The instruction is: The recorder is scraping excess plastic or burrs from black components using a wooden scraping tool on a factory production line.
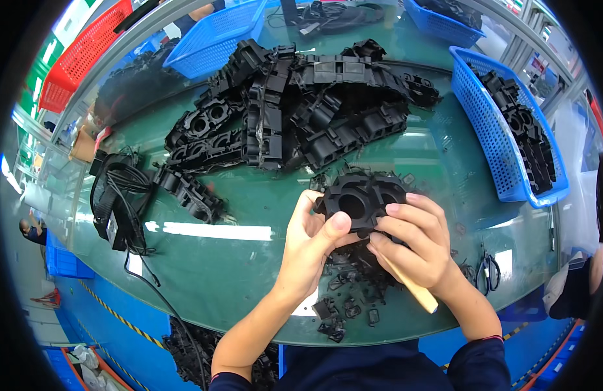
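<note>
Above the front middle of the table I hold a black moulded plastic part with round openings. My left hand grips its left end, thumb on the near face and fingers behind. At the part's right end, the fingers of my right hand press against it. That hand also grips a slim tool with a yellow handle, which slants down to the right. The tool's working end is hidden by my fingers and the part. Small black plastic scraps lie under and in front of my hands.
Long black moulded parts are heaped at the back of the green table. A blue basket of similar parts stands right, near pliers. Left lies a black cable bundle. More baskets, blue and red, stand behind.
</note>
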Tool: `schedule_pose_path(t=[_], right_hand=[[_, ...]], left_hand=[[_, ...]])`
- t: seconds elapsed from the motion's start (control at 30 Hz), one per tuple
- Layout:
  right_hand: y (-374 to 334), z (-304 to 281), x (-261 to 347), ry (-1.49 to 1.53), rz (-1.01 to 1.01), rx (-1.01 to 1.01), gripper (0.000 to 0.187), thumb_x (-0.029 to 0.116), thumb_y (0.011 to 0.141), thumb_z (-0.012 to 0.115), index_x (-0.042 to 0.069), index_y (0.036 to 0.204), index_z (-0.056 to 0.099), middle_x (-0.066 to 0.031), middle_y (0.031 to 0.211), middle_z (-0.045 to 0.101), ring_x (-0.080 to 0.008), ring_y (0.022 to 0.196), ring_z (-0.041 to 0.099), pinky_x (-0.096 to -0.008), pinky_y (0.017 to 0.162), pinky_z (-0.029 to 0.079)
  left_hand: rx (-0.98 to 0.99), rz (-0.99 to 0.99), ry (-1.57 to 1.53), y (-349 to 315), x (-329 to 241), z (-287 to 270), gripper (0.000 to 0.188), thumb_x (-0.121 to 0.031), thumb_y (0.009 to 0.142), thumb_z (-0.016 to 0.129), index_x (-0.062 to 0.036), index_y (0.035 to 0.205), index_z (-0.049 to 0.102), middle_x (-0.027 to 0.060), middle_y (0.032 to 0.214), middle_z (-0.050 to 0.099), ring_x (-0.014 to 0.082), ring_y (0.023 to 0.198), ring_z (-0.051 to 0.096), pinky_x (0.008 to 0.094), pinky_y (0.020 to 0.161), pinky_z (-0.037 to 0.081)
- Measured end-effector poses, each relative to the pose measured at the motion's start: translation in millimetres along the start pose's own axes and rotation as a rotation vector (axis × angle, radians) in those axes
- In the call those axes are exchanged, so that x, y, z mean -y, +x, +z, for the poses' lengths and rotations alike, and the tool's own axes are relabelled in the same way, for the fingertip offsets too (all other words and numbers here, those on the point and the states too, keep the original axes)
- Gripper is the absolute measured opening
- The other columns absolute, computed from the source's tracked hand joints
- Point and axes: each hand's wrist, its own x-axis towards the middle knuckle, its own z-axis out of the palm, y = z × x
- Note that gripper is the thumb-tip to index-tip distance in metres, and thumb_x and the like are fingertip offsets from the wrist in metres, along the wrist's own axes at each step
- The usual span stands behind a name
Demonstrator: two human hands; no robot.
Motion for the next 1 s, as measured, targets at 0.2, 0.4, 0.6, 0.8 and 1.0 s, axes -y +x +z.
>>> schedule_pose_path(t=[0.2,0.4,0.6,0.8,1.0], right_hand=[[-4.3,0.8,6.3,-0.097,-0.115,0.009,0.014,0.001,0.072,0.065,0.004,0.066,0.052,-0.0095,0.086,0.063,-0.0231,0.090,0.060,-0.0455,0.091,0.047],[-1.6,5.5,1.5,0.139,-0.119,0.000,0.013,-0.008,0.068,0.063,-0.006,0.068,0.049,-0.0207,0.081,0.058,-0.0307,0.084,0.059,-0.0497,0.081,0.054],[-4.8,8.2,3.0,0.167,-0.064,-0.050,0.011,-0.009,0.069,0.062,-0.009,0.072,0.051,-0.0221,0.083,0.058,-0.0326,0.084,0.058,-0.0522,0.083,0.052],[-1.2,-4.6,-5.2,0.099,0.251,-0.141,0.014,-0.010,0.077,0.060,-0.006,0.088,0.051,-0.0184,0.092,0.053,-0.0286,0.079,0.058,-0.0371,0.063,0.053],[2.8,-13.2,-1.0,0.767,0.542,-0.306,0.011,-0.007,0.084,0.055,-0.004,0.093,0.049,-0.0219,0.101,0.056,-0.0239,0.086,0.064,-0.0334,0.078,0.053]], left_hand=[[-0.039,-0.094,-0.182,-1.0,-1.5,2.4,0.035,-0.019,0.085,0.064,-0.0047,0.105,0.040,0.0136,0.104,0.057,0.0210,0.096,0.061,0.0376,0.082,0.054],[-0.041,-0.150,-0.156,-0.6,-3.9,1.4,0.034,-0.019,0.085,0.062,-0.0051,0.107,0.040,0.0136,0.108,0.055,0.0217,0.098,0.060,0.0398,0.080,0.055],[-0.001,-0.156,-0.142,1.2,-11.0,4.9,0.032,-0.016,0.086,0.059,-0.0067,0.109,0.040,0.0129,0.108,0.054,0.0221,0.098,0.060,0.0414,0.079,0.056],[0.025,-0.135,-0.176,-2.3,-1.1,1.5,0.029,-0.018,0.089,0.054,-0.0052,0.109,0.039,0.0146,0.111,0.053,0.0240,0.099,0.060,0.0455,0.079,0.056],[0.013,-0.061,-0.240,4.7,-14.9,-3.1,0.044,-0.033,0.093,0.044,0.0017,0.119,0.040,0.0183,0.119,0.051,0.0304,0.105,0.058,0.0429,0.084,0.054]])
